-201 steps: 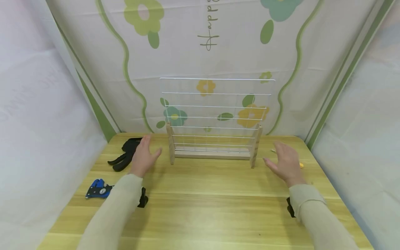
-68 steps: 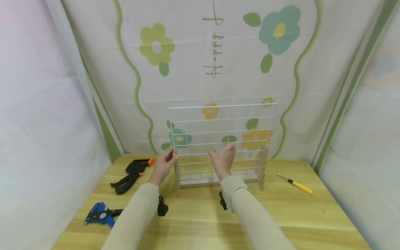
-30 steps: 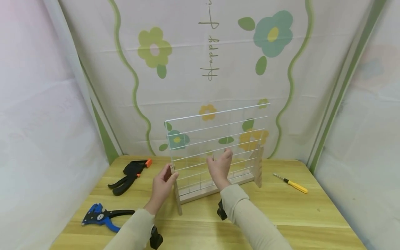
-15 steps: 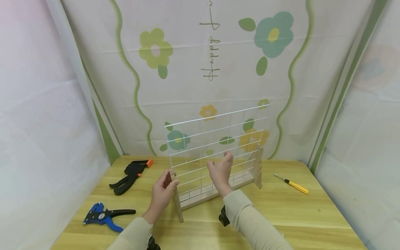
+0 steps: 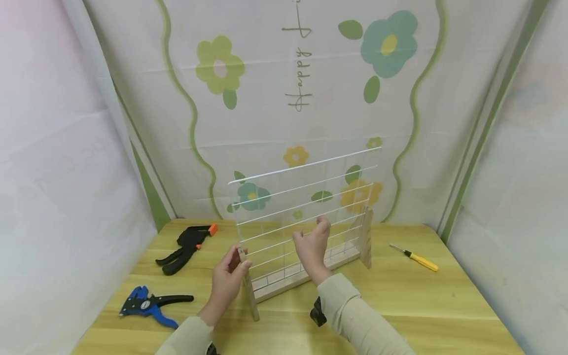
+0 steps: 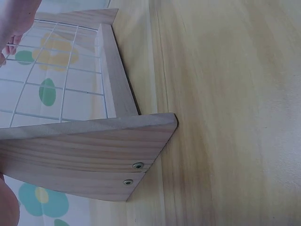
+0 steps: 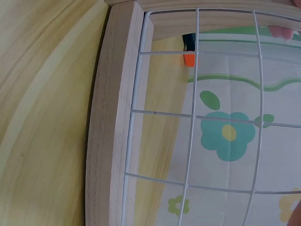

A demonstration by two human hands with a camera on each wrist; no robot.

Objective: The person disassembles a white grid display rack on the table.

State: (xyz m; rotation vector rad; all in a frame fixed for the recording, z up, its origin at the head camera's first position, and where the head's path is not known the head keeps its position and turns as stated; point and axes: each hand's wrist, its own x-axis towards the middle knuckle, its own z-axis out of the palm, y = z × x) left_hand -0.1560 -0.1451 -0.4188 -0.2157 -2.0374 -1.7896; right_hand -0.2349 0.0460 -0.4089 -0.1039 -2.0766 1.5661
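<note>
A display rack stands on the table: a white wire grid (image 5: 306, 197) set upright in a wooden base (image 5: 288, 285) with a wooden side panel at each end. It sits at a slant, its left end closer to me. My left hand (image 5: 227, 281) grips the top of the left side panel (image 5: 249, 291), thumb on the near side. Two metal bolts (image 6: 138, 165) show on that panel's outer face in the left wrist view. At the middle of the grid, my right hand (image 5: 312, 246) holds the wires with curled fingers, partly hidden in the head view.
To the left lie a black bar clamp (image 5: 188, 246) with orange pads and a blue-and-black wire stripper (image 5: 151, 305). A yellow-handled screwdriver (image 5: 419, 261) lies at the right. A flowered curtain (image 5: 266, 123) hangs close behind the wooden table (image 5: 399, 305).
Both hands have come from beside the rack onto it. Its left end has swung toward me, slightly further in the last half second. The clamp, stripper and screwdriver stay put.
</note>
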